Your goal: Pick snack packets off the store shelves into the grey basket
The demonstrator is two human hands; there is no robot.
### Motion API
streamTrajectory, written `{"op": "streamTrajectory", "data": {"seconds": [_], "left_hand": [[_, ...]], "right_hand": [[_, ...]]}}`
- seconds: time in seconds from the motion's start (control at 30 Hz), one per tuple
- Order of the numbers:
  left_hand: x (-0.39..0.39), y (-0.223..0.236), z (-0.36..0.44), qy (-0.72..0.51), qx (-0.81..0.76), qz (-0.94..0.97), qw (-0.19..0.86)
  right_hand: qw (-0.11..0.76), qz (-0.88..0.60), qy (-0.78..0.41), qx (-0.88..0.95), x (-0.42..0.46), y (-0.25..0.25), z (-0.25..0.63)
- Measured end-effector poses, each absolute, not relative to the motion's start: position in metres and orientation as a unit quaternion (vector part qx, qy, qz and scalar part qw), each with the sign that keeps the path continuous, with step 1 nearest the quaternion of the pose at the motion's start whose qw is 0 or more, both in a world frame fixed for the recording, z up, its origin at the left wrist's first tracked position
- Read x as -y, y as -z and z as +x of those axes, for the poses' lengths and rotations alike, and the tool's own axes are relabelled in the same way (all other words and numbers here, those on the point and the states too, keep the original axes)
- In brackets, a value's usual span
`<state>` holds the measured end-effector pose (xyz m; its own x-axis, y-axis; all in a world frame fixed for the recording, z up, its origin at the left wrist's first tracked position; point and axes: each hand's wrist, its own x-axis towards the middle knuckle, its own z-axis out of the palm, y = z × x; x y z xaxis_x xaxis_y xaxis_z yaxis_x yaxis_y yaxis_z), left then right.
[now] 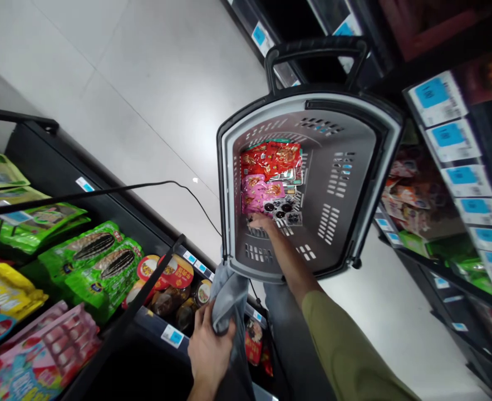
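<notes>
A grey shopping basket [346, 150] with a black rim is in front of me, its black handle standing up at the far end. My right hand [259, 220] is down inside it, fingers curled low by the near left wall; what they hold, if anything, is too small to make out. Just beyond that hand are pink snack packets [258, 192], clear packs with dark round pieces [281, 208] and red snack packets [277, 157]. Below the basket, my left hand [211, 348] is closed around a fold of blue jeans [229, 292] at the knee.
At left, a low black shelf [116, 206] holds green snack bags [104, 267], a yellow bag [8, 303], pink bags [49, 351] and round tubs [177, 273]. Shelving with price tags [452, 139] runs along the right. A thin black cord [158, 182] crosses above the grey tiled floor [154, 83].
</notes>
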<state>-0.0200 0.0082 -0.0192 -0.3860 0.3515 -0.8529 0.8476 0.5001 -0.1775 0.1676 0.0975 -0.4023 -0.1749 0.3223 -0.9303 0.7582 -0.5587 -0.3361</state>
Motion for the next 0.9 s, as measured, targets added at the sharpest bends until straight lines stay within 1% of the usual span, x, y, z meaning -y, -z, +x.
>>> {"op": "streamTrajectory", "data": {"seconds": [0.1,0.17,0.3,0.4,0.53,0.7,0.8,0.9], "left_hand": [[-0.008,0.018,-0.018,0.317,-0.77,0.387,0.396],[-0.007,0.017,-0.017,0.318,-0.768,0.391,0.395],[0.0,0.014,-0.014,0.315,-0.767,0.397,0.393],[0.006,0.011,-0.012,0.314,-0.768,0.388,0.402],[0.019,0.01,-0.016,0.306,-0.783,0.376,0.389],[0.038,0.008,-0.022,0.288,-0.798,0.354,0.394],[0.05,0.005,-0.024,0.273,-0.807,0.345,0.395],[0.063,0.003,-0.026,0.261,-0.81,0.342,0.4]], "right_hand": [[0.211,0.577,0.681,-0.4,-0.103,0.399,0.177],[0.229,0.556,0.707,-0.372,-0.103,0.385,0.182],[0.253,0.53,0.741,-0.324,-0.1,0.337,0.19],[0.251,0.532,0.747,-0.309,-0.093,0.296,0.193],[0.234,0.567,0.726,-0.31,-0.078,0.253,0.191],[0.206,0.616,0.688,-0.324,-0.063,0.22,0.181],[0.167,0.643,0.676,-0.319,-0.059,0.203,0.174],[0.098,0.676,0.669,-0.291,-0.059,0.186,0.173]]}}
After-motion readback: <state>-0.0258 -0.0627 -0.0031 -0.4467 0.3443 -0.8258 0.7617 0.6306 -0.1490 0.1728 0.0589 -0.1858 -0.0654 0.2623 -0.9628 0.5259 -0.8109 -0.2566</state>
